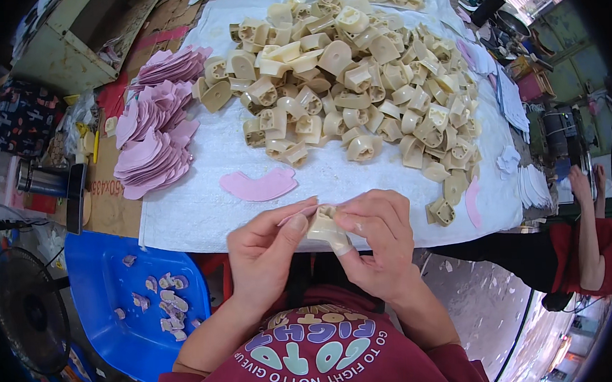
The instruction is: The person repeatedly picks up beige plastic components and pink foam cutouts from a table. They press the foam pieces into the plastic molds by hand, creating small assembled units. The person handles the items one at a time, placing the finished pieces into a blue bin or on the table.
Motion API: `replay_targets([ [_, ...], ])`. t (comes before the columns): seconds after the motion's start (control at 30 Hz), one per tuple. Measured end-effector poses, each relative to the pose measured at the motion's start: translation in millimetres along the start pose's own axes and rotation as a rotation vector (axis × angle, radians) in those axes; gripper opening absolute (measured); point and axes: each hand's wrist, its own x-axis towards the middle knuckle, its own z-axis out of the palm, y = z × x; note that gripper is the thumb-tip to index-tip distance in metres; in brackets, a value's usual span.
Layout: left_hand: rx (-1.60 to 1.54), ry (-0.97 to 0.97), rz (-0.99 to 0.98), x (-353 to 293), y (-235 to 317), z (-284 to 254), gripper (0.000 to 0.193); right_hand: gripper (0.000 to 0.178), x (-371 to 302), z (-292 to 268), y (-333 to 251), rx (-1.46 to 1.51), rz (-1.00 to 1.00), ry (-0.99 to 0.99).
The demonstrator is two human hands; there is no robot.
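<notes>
In front of my chest, both hands hold a beige plastic shoe heel (322, 229), its hollow ribbed end facing up. My left hand (266, 253) is closed, thumb and fingers pinching a pink curved cover piece (300, 214) along the far side of the heel. Closed on the heel's other side is my right hand (380, 239), with its fingertips at the top rim. Pale tape seems to be wrapped on the right thumb. A loose pink cover piece (258, 185) lies flat just beyond my hands. Another pink piece (473, 202) rests to the right.
A large heap of beige heels (355, 76) covers the white sheet (195, 219). Stacked pink pieces (153, 162) stand at left. Below them, a blue tub (102, 301) holds several covered heels (174, 300). A fan (29, 309) is at far left; another person (589, 244) works at right.
</notes>
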Motion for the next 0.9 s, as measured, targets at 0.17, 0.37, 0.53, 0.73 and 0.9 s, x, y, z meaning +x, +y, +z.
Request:
replay_targets([
  [0.17, -0.073, -0.005, -0.113, 4.8, 1.0, -5.4, 0.022, 0.032, 7.2, -7.5, -5.4, -0.079, 0.032, -0.13],
  [0.37, -0.082, -0.08, -0.279, 5.0, 3.0, -7.1, 0.023, 0.029, 7.6, -13.0, -8.0, -0.143, 0.081, -0.243],
  [0.53, 0.726, -0.16, 0.139, 0.1, 2.4, 5.4, 0.024, 0.028, 1.1, -2.1, 3.8, -0.155, 0.107, -0.31],
  [0.73, 0.0, -0.244, -0.278, 24.1, -2.6, -22.5, 0.033, 0.031, -3.6, -5.5, 10.7, 0.001, 0.038, -0.221],
  [0.9, 0.213, -0.361, -0.214, 24.3, 14.0, -14.8, 0.045, 0.032, -3.3, -0.4, 11.2, 0.018, -0.022, -0.245],
])
